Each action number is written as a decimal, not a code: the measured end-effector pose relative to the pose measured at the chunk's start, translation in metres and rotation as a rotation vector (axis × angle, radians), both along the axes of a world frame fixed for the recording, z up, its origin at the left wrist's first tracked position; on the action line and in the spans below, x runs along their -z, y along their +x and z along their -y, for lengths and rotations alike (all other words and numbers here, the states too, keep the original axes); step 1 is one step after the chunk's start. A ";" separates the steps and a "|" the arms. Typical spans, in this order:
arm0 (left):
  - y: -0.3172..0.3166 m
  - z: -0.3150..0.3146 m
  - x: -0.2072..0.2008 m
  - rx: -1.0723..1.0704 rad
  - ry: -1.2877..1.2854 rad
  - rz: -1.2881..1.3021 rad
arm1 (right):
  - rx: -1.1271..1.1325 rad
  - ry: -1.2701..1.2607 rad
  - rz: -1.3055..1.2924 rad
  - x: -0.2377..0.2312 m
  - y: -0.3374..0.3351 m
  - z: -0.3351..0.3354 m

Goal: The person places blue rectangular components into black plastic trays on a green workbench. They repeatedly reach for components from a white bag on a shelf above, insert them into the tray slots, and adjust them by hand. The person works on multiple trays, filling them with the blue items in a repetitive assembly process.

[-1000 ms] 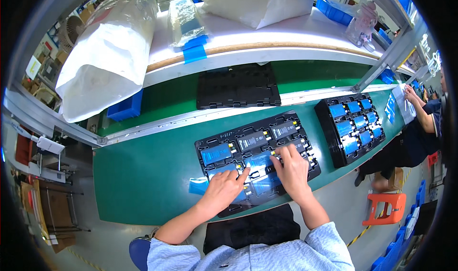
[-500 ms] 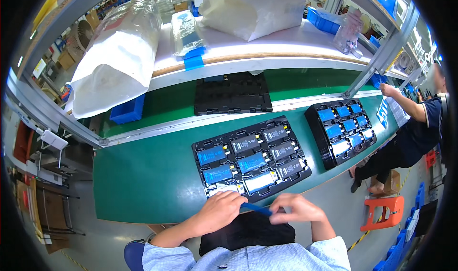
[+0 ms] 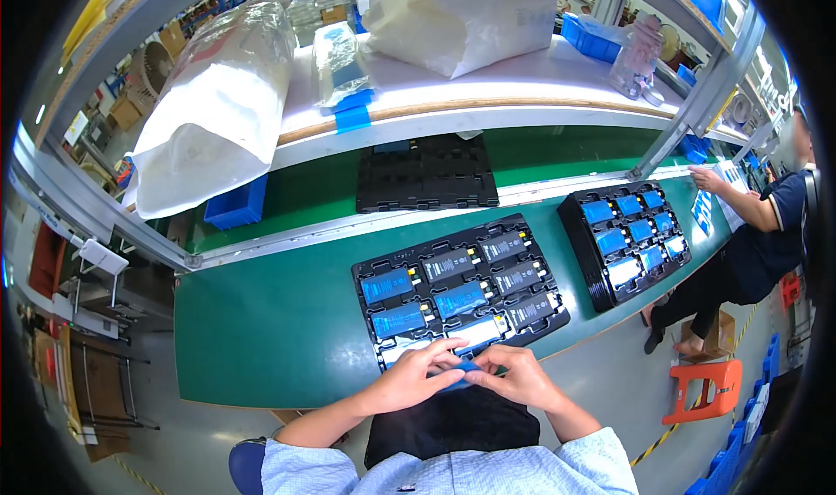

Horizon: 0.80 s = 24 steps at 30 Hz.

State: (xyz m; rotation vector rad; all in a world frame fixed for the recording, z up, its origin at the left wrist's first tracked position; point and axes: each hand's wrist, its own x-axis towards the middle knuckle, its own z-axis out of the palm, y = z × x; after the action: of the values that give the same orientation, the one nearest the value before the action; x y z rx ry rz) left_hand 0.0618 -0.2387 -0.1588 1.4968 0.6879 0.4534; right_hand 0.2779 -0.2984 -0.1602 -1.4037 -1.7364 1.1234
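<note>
My left hand point(image 3: 416, 378) and my right hand point(image 3: 515, 378) meet just past the near edge of the green table. Both pinch a small piece of blue film point(image 3: 467, 367) between their fingertips. Partly covered by the fingers, its full shape cannot be made out. Right behind the hands lies a black plastic tray point(image 3: 396, 258) of flat battery packs in rows. Some packs, like the blue-faced battery point(image 3: 387, 285), are blue on top; others, like the black battery point(image 3: 448, 264), are dark with pale print. My left hand hides part of the tray's near row.
Right of the tray stands a stack of black trays point(image 3: 595, 277), with blue-topped packs in the uppermost. Under the shelf point(image 3: 418, 112) are another black tray point(image 3: 427, 177) and a blue bin point(image 3: 237, 206). A person point(image 3: 779, 203) stands at the right, near an orange stool point(image 3: 705, 390).
My hands have drawn closer together, the right one moving left and up. The blue film, stretched between them before, is now mostly covered by fingers. The person at the right has lowered an arm.
</note>
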 end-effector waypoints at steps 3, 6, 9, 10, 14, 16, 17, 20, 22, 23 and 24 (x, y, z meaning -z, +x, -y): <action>0.000 -0.007 0.000 0.025 0.171 -0.079 | -0.063 0.021 -0.045 -0.002 0.000 -0.005; -0.002 -0.013 0.002 0.004 0.301 -0.143 | -0.070 -0.142 -0.136 -0.003 0.002 -0.012; -0.004 -0.022 0.001 0.016 0.400 -0.203 | -0.084 -0.284 -0.248 0.002 0.010 -0.020; -0.004 -0.024 -0.001 0.023 0.401 -0.230 | -0.079 -0.263 -0.199 0.000 0.011 -0.025; -0.012 -0.046 0.008 -0.201 0.770 -0.201 | 0.065 -0.136 -0.113 -0.010 0.042 -0.046; -0.022 -0.063 0.004 -0.267 0.805 -0.216 | 0.371 -0.186 -0.336 -0.019 0.063 -0.060; -0.029 -0.070 0.000 -0.241 0.754 -0.241 | 0.459 -0.100 -0.301 -0.021 0.073 -0.072; -0.035 -0.085 -0.002 -0.049 0.755 -0.299 | 0.495 -0.097 -0.324 -0.011 0.088 -0.107; -0.025 -0.089 0.009 0.012 0.805 -0.327 | 0.439 -0.231 -0.269 -0.014 0.064 -0.128; -0.018 -0.089 0.013 -0.031 0.909 -0.370 | 0.354 -0.225 -0.289 -0.002 0.057 -0.138; -0.012 -0.090 0.018 -0.069 0.972 -0.409 | 0.285 -0.223 -0.301 0.004 0.049 -0.146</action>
State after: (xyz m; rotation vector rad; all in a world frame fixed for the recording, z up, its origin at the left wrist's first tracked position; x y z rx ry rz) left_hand 0.0501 -0.1489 -0.1767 2.5342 0.8951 0.5783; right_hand 0.3267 -0.1522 -0.1645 -1.4695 -1.1890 1.3179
